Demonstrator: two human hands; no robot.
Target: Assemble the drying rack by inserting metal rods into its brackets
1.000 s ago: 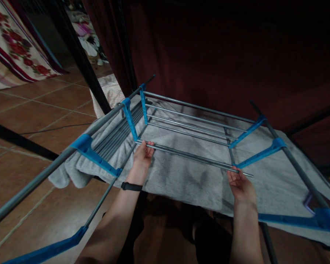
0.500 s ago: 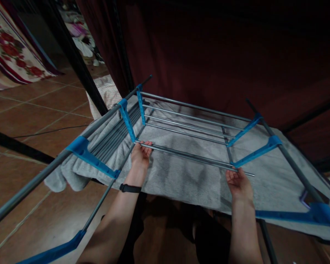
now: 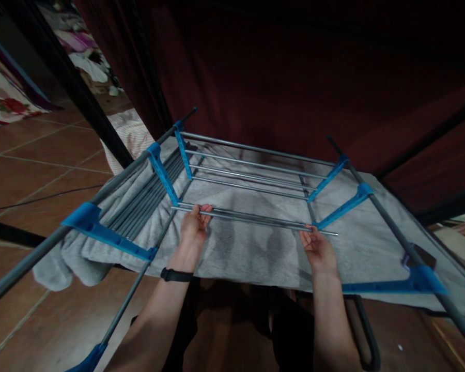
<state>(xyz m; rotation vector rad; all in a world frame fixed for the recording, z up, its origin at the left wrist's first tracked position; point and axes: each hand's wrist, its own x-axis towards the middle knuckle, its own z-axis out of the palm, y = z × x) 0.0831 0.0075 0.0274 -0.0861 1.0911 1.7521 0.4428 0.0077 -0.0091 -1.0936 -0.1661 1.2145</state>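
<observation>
A thin grey metal tube point(image 3: 251, 220) lies across the frame's near side, held between my hands. My left hand point(image 3: 194, 227) pinches it near its left end, close to the foot of a blue plastic bracket point(image 3: 163, 175). My right hand point(image 3: 318, 247) grips it near its right end, by the tip of another blue bracket point(image 3: 343, 206); the end pokes out past my fingers. Right behind it runs a second tube, partly overlapped. Several crossbars point(image 3: 248, 171) span the far brackets of this grey and blue rack frame.
Beneath the rack is a padded surface under a grey blanket point(image 3: 263, 258). A bundle of loose grey tubes point(image 3: 151, 191) rests on it at left. Long side poles point(image 3: 403, 232) flank both sides. Black posts point(image 3: 73, 88) and a dark red curtain point(image 3: 275, 77) stand around; tiled floor point(image 3: 34, 175) lies left.
The held tube has shifted slightly left and toward me relative to the brackets, its right end sticking out less. Both hands keep their grip. The view has turned a little to the right.
</observation>
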